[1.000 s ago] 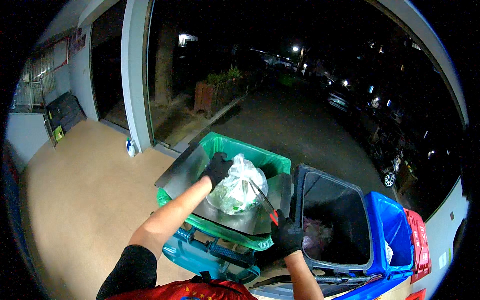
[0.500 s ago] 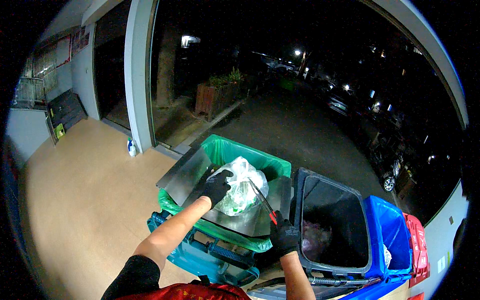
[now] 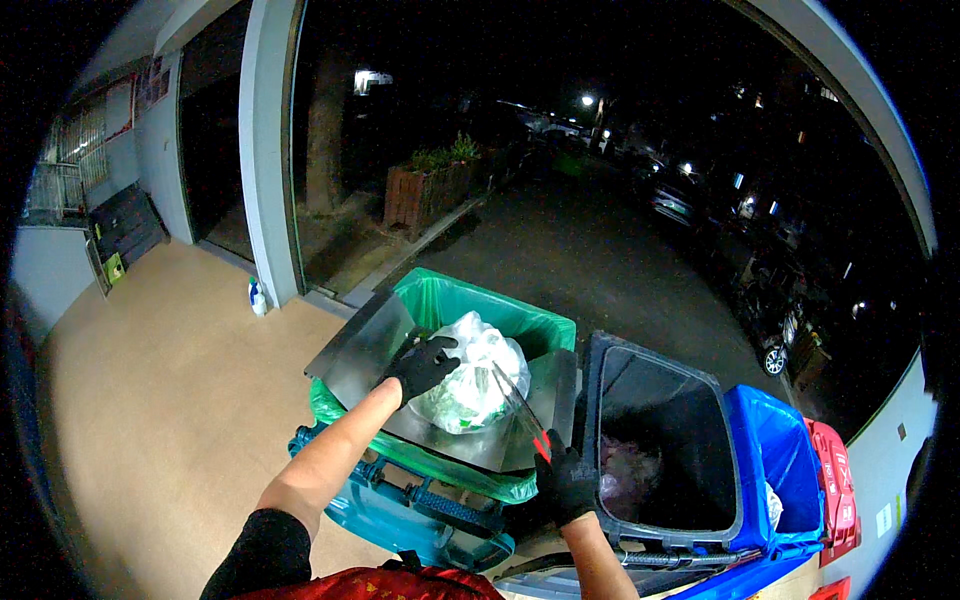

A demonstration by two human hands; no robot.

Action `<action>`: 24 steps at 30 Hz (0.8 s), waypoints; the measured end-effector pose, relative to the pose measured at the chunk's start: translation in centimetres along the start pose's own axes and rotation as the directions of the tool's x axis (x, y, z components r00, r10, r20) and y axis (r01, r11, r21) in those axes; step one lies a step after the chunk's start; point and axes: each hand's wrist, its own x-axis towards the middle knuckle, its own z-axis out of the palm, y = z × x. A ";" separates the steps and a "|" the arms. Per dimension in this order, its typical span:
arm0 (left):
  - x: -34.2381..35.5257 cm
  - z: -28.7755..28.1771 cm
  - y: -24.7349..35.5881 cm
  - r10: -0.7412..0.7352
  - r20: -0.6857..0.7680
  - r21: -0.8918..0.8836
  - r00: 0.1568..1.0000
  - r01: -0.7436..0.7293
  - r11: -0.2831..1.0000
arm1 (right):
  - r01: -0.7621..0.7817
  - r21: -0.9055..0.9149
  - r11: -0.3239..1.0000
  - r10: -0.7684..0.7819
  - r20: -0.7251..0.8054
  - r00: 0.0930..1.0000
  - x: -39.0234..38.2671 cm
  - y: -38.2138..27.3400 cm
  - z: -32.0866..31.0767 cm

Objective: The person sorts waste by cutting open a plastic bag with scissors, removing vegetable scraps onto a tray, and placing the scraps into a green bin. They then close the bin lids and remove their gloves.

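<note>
White, see-through plastic makes up the knotted-looking bag (image 3: 480,385), which rests on a steel tray (image 3: 350,350) set across the mouth of a bin lined in green (image 3: 500,305). Clock directions here are taken from the bag, with twelve toward the street. At about half past nine, the black-gloved left hand (image 3: 425,365) lies against the bag's side, fingers parted and loosely curved; whether they pinch the plastic, I cannot tell. At half past four, the right hand (image 3: 566,480), gloved likewise, is closed around the handle of a slim tool (image 3: 520,410) with red near the grip. Its dark shaft slants up to the bag's front; whether the tip pierces it cannot be made out. Teal plastic (image 3: 400,525) shows at seven. Between three and four, in outward order, stand an open grey bin (image 3: 735,450), a blue-lined bin (image 3: 780,425) and a red bin (image 3: 835,480). Toward ten, a small bottle (image 3: 258,298) stands on the tan floor (image 3: 180,390); near half past eleven sits a wooden planter (image 3: 415,198).
</note>
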 end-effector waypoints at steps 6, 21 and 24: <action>1.0 1.6 2.1 0.035 0.035 0.540 0.999 -0.049 0.841 | 0.030 -0.035 0.999 -0.027 0.068 0.997 1.3 -0.4 -0.2; -1.4 0.2 1.9 0.109 0.013 -0.059 0.994 -0.108 0.992 | 0.123 0.227 0.966 -0.049 -0.307 0.950 5.2 -1.9 6.1; -1.7 -0.8 0.6 -0.018 0.020 -0.157 1.000 0.021 0.987 | -0.133 0.270 0.954 0.159 -0.077 0.984 5.7 -0.1 6.6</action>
